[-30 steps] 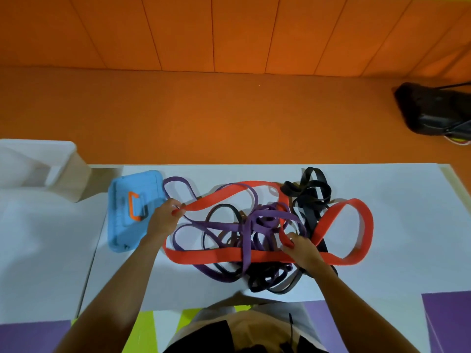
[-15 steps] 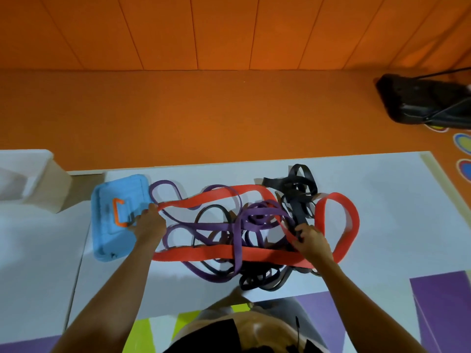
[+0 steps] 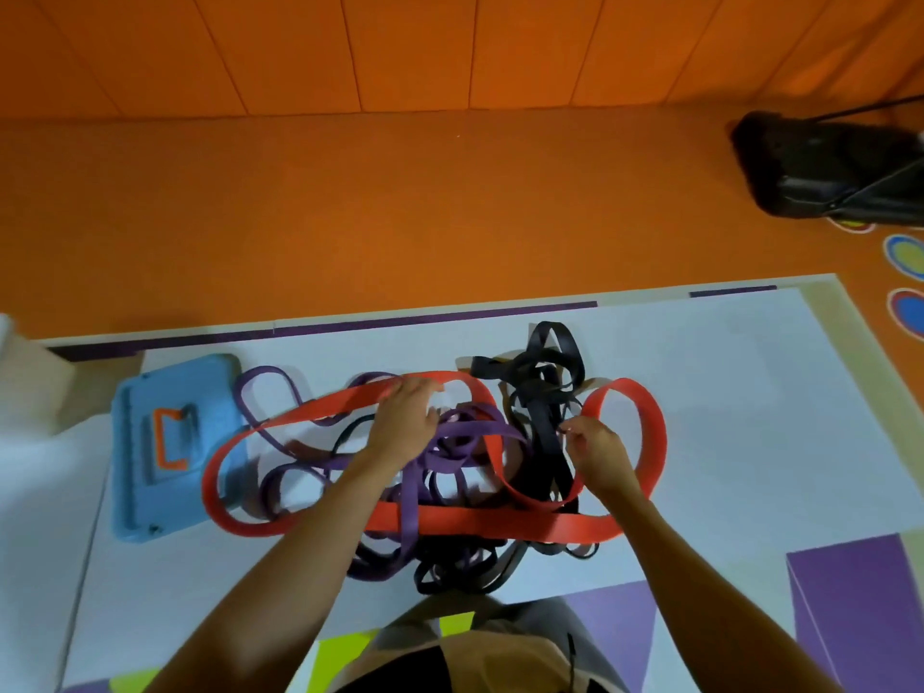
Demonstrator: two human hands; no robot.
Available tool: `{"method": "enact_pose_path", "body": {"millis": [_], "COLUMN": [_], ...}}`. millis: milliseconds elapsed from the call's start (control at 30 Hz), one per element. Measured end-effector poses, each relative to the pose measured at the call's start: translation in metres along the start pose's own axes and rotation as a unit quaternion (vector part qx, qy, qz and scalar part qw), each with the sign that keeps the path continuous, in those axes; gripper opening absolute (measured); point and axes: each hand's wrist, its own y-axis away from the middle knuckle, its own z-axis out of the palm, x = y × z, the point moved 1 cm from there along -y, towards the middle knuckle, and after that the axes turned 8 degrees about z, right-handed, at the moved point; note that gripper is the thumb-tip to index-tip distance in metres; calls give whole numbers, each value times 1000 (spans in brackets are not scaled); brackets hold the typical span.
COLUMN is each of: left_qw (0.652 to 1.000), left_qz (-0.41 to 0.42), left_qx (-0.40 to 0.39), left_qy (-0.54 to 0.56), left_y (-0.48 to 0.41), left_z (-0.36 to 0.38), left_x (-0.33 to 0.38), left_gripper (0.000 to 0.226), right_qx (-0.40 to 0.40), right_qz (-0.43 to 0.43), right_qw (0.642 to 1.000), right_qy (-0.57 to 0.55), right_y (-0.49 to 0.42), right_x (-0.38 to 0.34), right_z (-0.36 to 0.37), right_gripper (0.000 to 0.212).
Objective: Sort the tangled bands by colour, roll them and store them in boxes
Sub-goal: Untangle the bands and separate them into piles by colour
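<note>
Head view: tangle of red band point(image 3: 480, 525), purple bands point(image 3: 480, 432), black bands point(image 3: 545, 387) lies at centre of desk point(image 3: 750, 417). Left hand point(image 3: 405, 422) grasps red band's upper strand, tangle's 11 o'clock. Right hand point(image 3: 600, 447), fingers curled, at black bands, 3 o'clock side; cannot tell whether it grasps. Blue box point(image 3: 170, 442) at 9 o'clock, red loop overlapping its edge.

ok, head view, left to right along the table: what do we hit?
blue box → left hand, gripping the red band → right hand → purple block
</note>
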Motion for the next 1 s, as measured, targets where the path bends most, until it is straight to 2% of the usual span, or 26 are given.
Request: {"method": "enact_pose_path", "body": {"millis": [100,200,333,433,533,633,800,900,1000], "left_qw": [994,982,956,935,932,939,966,975,983], "left_qz": [82,121,98,84,76,69,-34,-77,-103], "left_qx": [-68,-130,-246,-278,-259,-208,-149,-111,-56], "left_qy": [-20,-60,-123,-202,-241,-265,-208,-177,-141], "left_y": [-22,-38,-49,-49,-48,-48,-50,-46,-43], "left_z": [20,41,58,64,64,58,36,21,11], "left_x": [31,51,62,61,59,57,42,27,20], "left_gripper": [37,40,64,75,71,54,52,43,37], "right_qx": [-1,-23,-95,-132,-162,-150,-173,-200,-170], "right_qz": [9,-10,-24,-26,-23,-33,-65,-87,-96], "right_qw": [1000,999,995,988,983,988,983,974,972], "right_qy": [-16,-32,4,82,86,9,4,65,133], "right_y": [-23,-44,-69,-82,-89,-91,-89,-87,-86], "right_x": [4,7,9,17,28,38,68,83,98], "right_z": [-10,-13,-12,-9,-9,-15,-27,-32,-35], "right_gripper": [31,38,64,68,76,80,80,82,76]}}
